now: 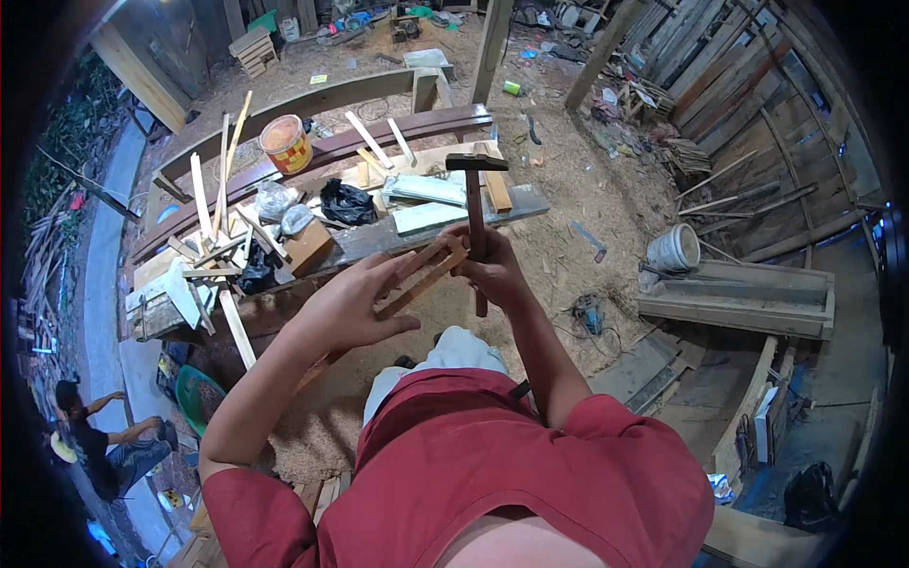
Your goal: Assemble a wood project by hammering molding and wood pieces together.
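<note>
My right hand (494, 268) is closed round the wooden handle of a hammer (476, 204), held upright with its dark metal head at the top. Against the fingers of that hand rests the far end of a narrow wooden frame (417, 286), made of thin strips with a gap between them. My left hand (352, 301) lies over the frame, its fingers across one side and its thumb stretched along the other. The frame's near end slants down to the left, past my left wrist. Part of the left hand's grip is hidden beneath the palm.
Ahead stands a long workbench (355, 248) with wood strips, a black plastic bag (347, 203) and a red-yellow bucket (285, 145). At right are a white bucket (673, 248), a wooden trough (743, 301) and a power tool (589, 314). A person (109, 440) sits at far left.
</note>
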`<state>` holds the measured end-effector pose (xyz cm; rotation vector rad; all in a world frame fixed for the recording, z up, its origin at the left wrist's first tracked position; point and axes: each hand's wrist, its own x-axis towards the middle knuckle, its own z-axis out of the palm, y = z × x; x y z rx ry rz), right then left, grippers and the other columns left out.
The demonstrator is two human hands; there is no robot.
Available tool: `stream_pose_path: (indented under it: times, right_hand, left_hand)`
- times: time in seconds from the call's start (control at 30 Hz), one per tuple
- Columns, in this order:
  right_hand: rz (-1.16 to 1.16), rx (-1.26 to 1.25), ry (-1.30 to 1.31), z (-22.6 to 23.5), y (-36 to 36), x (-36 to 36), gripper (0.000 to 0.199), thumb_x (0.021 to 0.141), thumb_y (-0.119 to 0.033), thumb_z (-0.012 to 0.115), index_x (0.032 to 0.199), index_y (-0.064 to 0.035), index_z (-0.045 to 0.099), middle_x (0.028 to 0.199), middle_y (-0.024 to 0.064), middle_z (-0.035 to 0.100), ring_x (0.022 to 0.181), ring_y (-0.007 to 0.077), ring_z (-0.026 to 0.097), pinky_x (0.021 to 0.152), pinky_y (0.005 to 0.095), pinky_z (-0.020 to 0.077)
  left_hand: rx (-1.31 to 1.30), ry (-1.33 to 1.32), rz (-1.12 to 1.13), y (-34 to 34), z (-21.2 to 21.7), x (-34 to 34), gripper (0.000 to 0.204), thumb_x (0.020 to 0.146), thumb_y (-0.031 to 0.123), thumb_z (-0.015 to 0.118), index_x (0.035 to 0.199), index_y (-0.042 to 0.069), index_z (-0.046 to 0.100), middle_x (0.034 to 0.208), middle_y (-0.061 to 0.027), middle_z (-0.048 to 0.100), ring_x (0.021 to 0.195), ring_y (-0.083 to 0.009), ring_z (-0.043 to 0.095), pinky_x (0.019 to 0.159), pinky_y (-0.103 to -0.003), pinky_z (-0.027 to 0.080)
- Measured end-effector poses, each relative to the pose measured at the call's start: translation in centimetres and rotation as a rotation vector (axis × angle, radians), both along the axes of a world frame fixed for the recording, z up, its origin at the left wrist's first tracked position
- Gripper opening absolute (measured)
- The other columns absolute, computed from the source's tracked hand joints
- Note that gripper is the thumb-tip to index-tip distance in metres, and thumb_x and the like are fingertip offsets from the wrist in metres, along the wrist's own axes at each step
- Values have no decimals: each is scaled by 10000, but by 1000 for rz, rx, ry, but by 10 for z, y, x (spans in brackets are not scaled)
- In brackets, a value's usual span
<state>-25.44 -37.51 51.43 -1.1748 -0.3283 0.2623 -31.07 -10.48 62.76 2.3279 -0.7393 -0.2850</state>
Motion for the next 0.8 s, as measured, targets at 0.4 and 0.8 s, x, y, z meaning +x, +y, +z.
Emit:
stream_pose_path:
  times: [0.4, 0.8]
  right_hand:
    - [-43, -105, -7, 38, -21, 50, 605, 780, 36, 896, 1343, -61, 696, 1089, 2, 750, 807, 50, 695, 671, 229, 562]
    - [43, -281, -188, 80, -53, 166, 547, 750, -148, 1012, 1227, -57, 761, 745, -126, 483, 671, 2, 387, 599, 223, 310]
  left_hand:
    - [115, -109, 131, -19, 32, 42, 657, 903, 345, 847, 1422, 25, 603, 1119, -210, 685, 1020, -425, 706, 877, -488, 569]
    - [-561, 11, 305, -70, -42, 169, 606, 831, 36, 916, 1359, 17, 618, 1273, -88, 709, 1181, -181, 680, 999, -361, 557]
